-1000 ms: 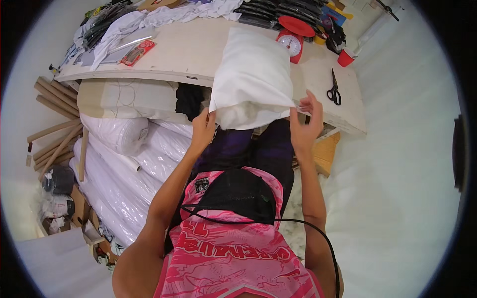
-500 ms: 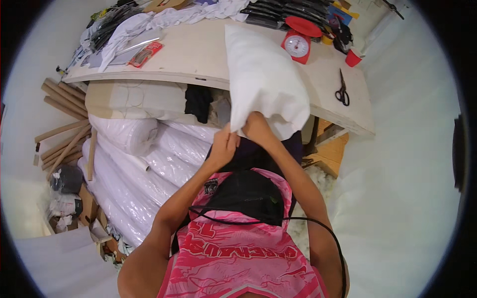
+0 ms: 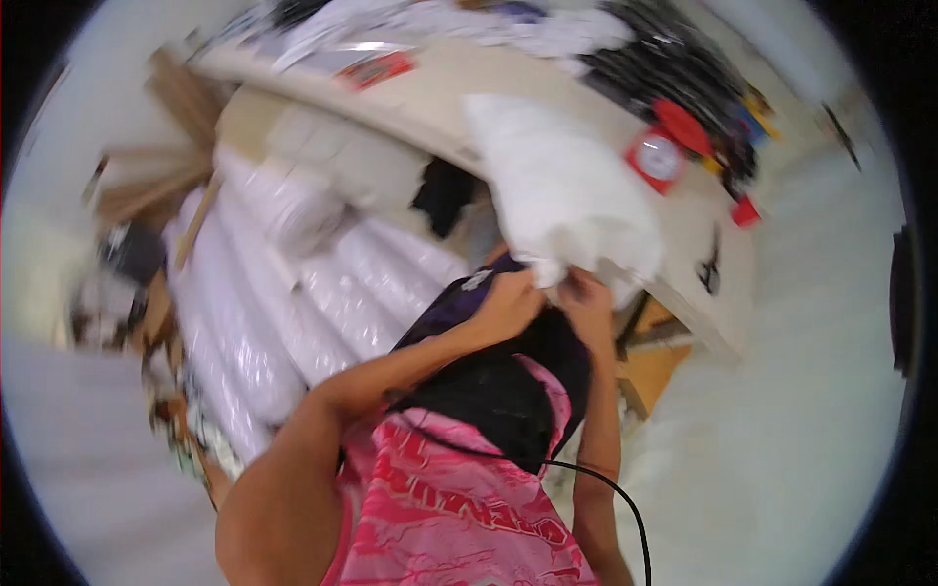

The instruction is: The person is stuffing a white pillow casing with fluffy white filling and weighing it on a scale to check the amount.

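at the near end, a black cable (image 3: pixel 625 498) runs across the front of a pink top (image 3: pixel 459 518). beyond it, both forearms reach forward and the two hands meet at the near edge of a white pillow (image 3: pixel 572 186). the left hand (image 3: pixel 510 306) has its fingers curled in, with thumb and fingertips closed on a small gather of cloth at the near left corner. the right hand (image 3: pixel 588 308) is just beside it, fingers bent and drawn in against the same edge; blur hides the fingertips, so i cannot tell whether they pinch the cloth or only touch it.

the pillow slants away from the hands, its far part over the table (image 3: pixel 430 93) and its near edge off the front of it. to handle this edge well, i judge, the left pinch should be firm but small, the right fingers working close to it, layers flat and even, with the table bearing the weight so that the corner is not dragged. pulling hard could pucker the cloth. whether the edge is open or closed is too blurred to tell.

farther right, black scissors (image 3: pixel 710 269) lie on the table, and a red scale (image 3: pixel 657 161) stands near the pillow's right side, apart from it.
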`<action>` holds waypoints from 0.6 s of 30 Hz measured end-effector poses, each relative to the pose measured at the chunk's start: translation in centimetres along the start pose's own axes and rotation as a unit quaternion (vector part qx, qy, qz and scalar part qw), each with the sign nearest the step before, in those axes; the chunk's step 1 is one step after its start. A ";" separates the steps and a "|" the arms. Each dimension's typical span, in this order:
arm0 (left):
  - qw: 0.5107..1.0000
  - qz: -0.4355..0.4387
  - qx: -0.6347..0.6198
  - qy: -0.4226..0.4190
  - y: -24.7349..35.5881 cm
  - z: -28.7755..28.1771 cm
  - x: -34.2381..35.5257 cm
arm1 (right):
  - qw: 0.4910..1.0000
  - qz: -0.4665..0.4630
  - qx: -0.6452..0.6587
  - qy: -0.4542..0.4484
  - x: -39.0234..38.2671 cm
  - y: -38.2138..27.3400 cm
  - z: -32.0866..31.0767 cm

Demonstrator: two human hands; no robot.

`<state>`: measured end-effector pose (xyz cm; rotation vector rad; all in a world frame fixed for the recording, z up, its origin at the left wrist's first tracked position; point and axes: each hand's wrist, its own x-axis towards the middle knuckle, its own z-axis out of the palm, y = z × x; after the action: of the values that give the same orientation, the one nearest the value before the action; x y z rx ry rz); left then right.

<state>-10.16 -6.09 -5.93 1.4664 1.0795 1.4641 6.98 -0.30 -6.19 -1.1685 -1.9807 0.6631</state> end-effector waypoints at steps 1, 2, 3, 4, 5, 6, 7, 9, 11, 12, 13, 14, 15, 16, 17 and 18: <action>0.999 0.038 -0.005 -0.017 0.2 -0.3 0.0 | 0.994 0.078 0.065 0.035 -1.6 -3.4 -0.7; 0.998 0.052 -0.002 -0.040 -0.3 -0.1 0.6 | 0.984 0.096 0.132 0.073 -2.3 -3.1 -1.2; 0.996 0.091 -0.004 -0.017 0.7 1.3 -0.2 | 0.984 0.113 0.093 0.105 -3.6 -3.2 -2.2; 0.996 0.089 -0.005 -0.020 0.7 1.0 -0.6 | 0.972 0.116 0.183 0.094 -4.1 -3.2 -2.6; 0.995 0.092 -0.022 -0.028 0.8 1.9 -0.3 | 0.953 0.117 0.265 0.088 -4.2 -3.1 -3.6; 0.994 0.095 -0.042 -0.041 0.9 2.9 0.1 | 0.915 0.122 0.379 0.074 -3.7 -2.8 -3.8; 0.993 0.094 -0.031 -0.067 1.0 4.0 0.6 | 0.921 0.126 0.355 0.098 -3.0 -2.9 -4.2; 0.984 0.043 -0.080 -0.150 0.9 5.5 1.2 | 0.948 0.149 0.254 0.124 -1.6 -4.0 -4.8; 0.964 -0.026 -0.119 -0.237 0.4 6.0 1.6 | 0.946 0.138 0.214 0.202 0.3 -6.5 -4.5; 0.959 -0.027 -0.122 -0.253 -0.4 6.1 1.7 | 0.922 0.098 0.248 0.281 1.4 -7.1 -4.5; 0.947 -0.072 -0.156 -0.272 -1.6 6.0 3.0 | 0.933 0.081 0.220 0.274 2.8 -6.7 -5.6; 0.936 -0.126 -0.190 -0.270 -2.6 6.8 3.3 | 0.934 0.082 0.216 0.274 3.6 -6.2 -7.1; 0.937 -0.133 -0.240 -0.217 -3.6 7.7 3.7 | 0.939 0.051 0.192 0.281 4.6 -5.9 -8.3; 0.932 -0.144 -0.288 -0.167 -4.7 8.0 3.7 | 0.942 0.024 0.167 0.290 5.0 -5.7 -8.9; 0.897 -0.187 -0.367 -0.161 -5.1 6.6 3.6 | 0.942 0.040 0.177 0.283 5.3 -5.8 -8.9; 0.858 -0.238 -0.442 -0.112 -5.6 5.5 3.9 | 0.943 0.043 0.180 0.277 5.9 -5.0 -9.7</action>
<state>-4.95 -0.37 -10.05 0.6181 0.4405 1.1342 10.26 3.30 5.27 -1.0713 -1.2818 0.6227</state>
